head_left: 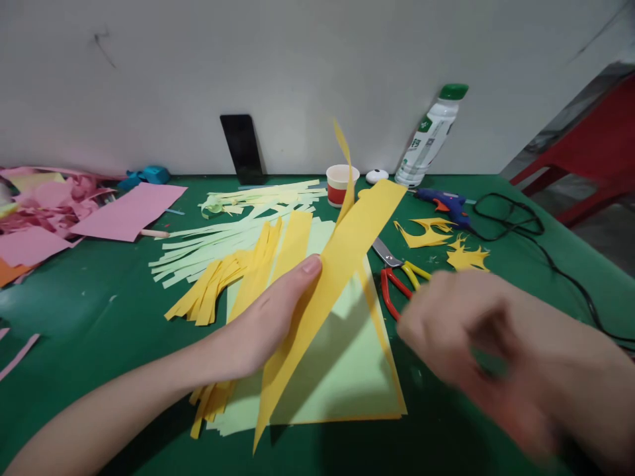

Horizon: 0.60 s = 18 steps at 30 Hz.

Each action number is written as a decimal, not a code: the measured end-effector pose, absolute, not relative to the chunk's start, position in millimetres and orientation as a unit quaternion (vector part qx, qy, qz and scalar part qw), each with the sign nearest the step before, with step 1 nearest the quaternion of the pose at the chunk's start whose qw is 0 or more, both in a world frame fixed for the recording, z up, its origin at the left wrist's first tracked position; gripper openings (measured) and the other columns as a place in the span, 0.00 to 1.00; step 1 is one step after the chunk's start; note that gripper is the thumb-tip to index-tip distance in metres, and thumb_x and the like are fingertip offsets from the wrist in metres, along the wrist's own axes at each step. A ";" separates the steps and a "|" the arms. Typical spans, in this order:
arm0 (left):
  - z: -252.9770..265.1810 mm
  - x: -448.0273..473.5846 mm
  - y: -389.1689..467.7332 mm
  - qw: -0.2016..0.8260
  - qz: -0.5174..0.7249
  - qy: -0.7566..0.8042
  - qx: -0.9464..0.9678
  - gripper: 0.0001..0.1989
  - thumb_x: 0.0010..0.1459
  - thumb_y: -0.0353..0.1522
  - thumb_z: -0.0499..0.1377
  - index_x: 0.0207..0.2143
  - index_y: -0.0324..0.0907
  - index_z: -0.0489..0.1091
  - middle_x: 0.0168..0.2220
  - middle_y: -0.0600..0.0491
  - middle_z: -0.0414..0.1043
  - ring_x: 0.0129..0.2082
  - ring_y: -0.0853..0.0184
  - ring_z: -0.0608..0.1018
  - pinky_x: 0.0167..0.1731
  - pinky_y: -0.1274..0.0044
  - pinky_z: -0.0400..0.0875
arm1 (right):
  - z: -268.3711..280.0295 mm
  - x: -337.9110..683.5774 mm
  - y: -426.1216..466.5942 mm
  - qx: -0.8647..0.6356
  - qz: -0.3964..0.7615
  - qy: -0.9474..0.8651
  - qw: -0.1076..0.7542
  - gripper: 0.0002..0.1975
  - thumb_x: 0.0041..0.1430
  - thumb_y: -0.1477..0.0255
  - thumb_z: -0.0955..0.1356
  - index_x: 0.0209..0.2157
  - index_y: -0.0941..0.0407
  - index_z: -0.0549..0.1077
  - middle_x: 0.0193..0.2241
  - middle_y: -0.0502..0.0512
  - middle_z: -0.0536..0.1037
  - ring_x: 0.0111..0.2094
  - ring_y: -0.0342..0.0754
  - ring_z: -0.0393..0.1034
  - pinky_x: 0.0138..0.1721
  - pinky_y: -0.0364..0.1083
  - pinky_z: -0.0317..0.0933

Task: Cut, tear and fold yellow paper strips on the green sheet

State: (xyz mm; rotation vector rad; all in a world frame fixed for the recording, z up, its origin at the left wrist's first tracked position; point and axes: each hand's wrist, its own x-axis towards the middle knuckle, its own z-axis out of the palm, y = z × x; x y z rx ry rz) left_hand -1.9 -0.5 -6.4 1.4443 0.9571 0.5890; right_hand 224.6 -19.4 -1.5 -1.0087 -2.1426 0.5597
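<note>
My left hand (pixel 278 307) grips a wide yellow paper strip (pixel 342 264) between the thumb and the fingers, which are hidden behind it. The strip slants up to the right, and a narrow curled piece stands up behind it. Below lies a pale green paper sheet (pixel 342 377) with yellow edges showing beneath. At the right, my right hand (pixel 461 330) is curled but smeared by motion; whether it holds anything is unclear. Just beyond it are scissors (pixel 389 254) with red and yellow handles. Fringed yellow paper (pixel 211 287) lies to the left of the sheet.
Pale green fringed strips (pixel 198 244) spread behind. Pink paper (pixel 133 211) piles at the left. Along the wall stand a phone (pixel 243 149), a paper cup (pixel 338 185) and a leaning bottle (pixel 429 139). A blue glue gun (pixel 444 203) trails a black cord; yellow scraps (pixel 424 233) lie nearby.
</note>
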 end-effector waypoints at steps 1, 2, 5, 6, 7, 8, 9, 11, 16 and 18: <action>-7.9 -1.2 -0.5 0.606 0.268 0.418 0.622 0.20 0.61 0.45 0.37 0.30 0.42 0.59 0.21 0.56 0.54 0.21 0.71 0.59 0.23 0.77 0.61 | 3.6 214.2 -9.4 -0.364 0.354 -0.808 0.298 0.21 0.52 0.54 0.62 0.17 0.56 0.66 0.13 0.43 0.62 0.14 0.35 0.56 0.14 0.36 0.52; -8.7 -0.2 -0.7 0.600 0.274 0.423 0.621 0.18 0.61 0.44 0.40 0.29 0.42 0.59 0.22 0.56 0.56 0.22 0.71 0.60 0.25 0.77 0.61 | 6.5 203.9 -1.9 -0.364 0.457 -0.759 0.288 0.16 0.54 0.59 0.62 0.21 0.55 0.66 0.15 0.43 0.62 0.15 0.35 0.55 0.14 0.36 0.51; -8.8 3.5 -3.0 0.616 0.279 0.425 0.602 0.14 0.59 0.43 0.48 0.29 0.42 0.59 0.27 0.56 0.60 0.27 0.72 0.65 0.28 0.79 0.63 | 3.8 181.8 5.6 -0.352 0.574 -0.675 0.302 0.06 0.54 0.67 0.64 0.31 0.56 0.67 0.20 0.45 0.64 0.18 0.35 0.55 0.16 0.36 0.50; -8.7 4.7 -3.8 0.639 0.280 0.411 0.586 0.12 0.58 0.42 0.50 0.31 0.42 0.60 0.29 0.56 0.62 0.28 0.72 0.66 0.28 0.80 0.64 | 0.9 178.6 4.8 -0.356 0.590 -0.657 0.307 0.06 0.54 0.67 0.64 0.31 0.56 0.68 0.20 0.45 0.63 0.18 0.35 0.55 0.16 0.36 0.50; -8.8 5.7 -4.3 0.663 0.284 0.394 0.569 0.10 0.57 0.41 0.52 0.33 0.42 0.61 0.30 0.56 0.63 0.29 0.73 0.68 0.29 0.80 0.65 | -2.0 177.4 3.5 -0.365 0.601 -0.638 0.313 0.08 0.55 0.66 0.63 0.30 0.56 0.68 0.19 0.45 0.62 0.18 0.35 0.55 0.17 0.37 0.50; -9.2 6.4 -4.4 0.684 0.290 0.374 0.555 0.09 0.57 0.39 0.54 0.36 0.43 0.61 0.32 0.56 0.65 0.30 0.73 0.69 0.29 0.81 0.66 | -4.5 177.8 2.3 -0.380 0.609 -0.617 0.321 0.09 0.56 0.65 0.63 0.28 0.57 0.68 0.18 0.45 0.62 0.18 0.36 0.55 0.17 0.37 0.50; -9.9 6.6 -4.0 0.700 0.296 0.352 0.547 0.10 0.56 0.37 0.55 0.39 0.44 0.61 0.33 0.56 0.66 0.30 0.73 0.70 0.30 0.81 0.66 | -6.6 179.3 1.5 -0.395 0.615 -0.599 0.328 0.11 0.55 0.64 0.63 0.26 0.57 0.68 0.18 0.46 0.62 0.18 0.36 0.55 0.18 0.37 0.50; -12.2 5.3 -1.5 0.721 0.288 0.309 0.548 0.12 0.56 0.35 0.56 0.42 0.44 0.62 0.33 0.55 0.69 0.27 0.73 0.72 0.28 0.80 0.67 | -9.9 183.3 1.4 -0.414 0.626 -0.573 0.330 0.12 0.54 0.64 0.64 0.24 0.57 0.68 0.18 0.46 0.62 0.19 0.36 0.56 0.18 0.38 0.51; -24.5 -5.6 7.7 0.730 0.213 0.295 0.578 0.12 0.59 0.38 0.51 0.33 0.38 0.67 0.22 0.55 0.70 0.20 0.73 0.73 0.24 0.80 0.67 | -25.8 183.4 3.3 -0.393 0.672 -0.559 0.287 0.10 0.51 0.65 0.66 0.25 0.58 0.70 0.19 0.47 0.63 0.18 0.35 0.55 0.16 0.37 0.47; -31.5 -9.9 9.6 0.724 0.171 0.311 0.592 0.11 0.58 0.36 0.52 0.30 0.38 0.67 0.23 0.55 0.69 0.20 0.74 0.72 0.23 0.82 0.66 | -36.5 178.3 2.2 -0.393 0.691 -0.538 0.280 0.08 0.49 0.68 0.67 0.26 0.58 0.69 0.19 0.46 0.64 0.17 0.34 0.54 0.15 0.36 0.46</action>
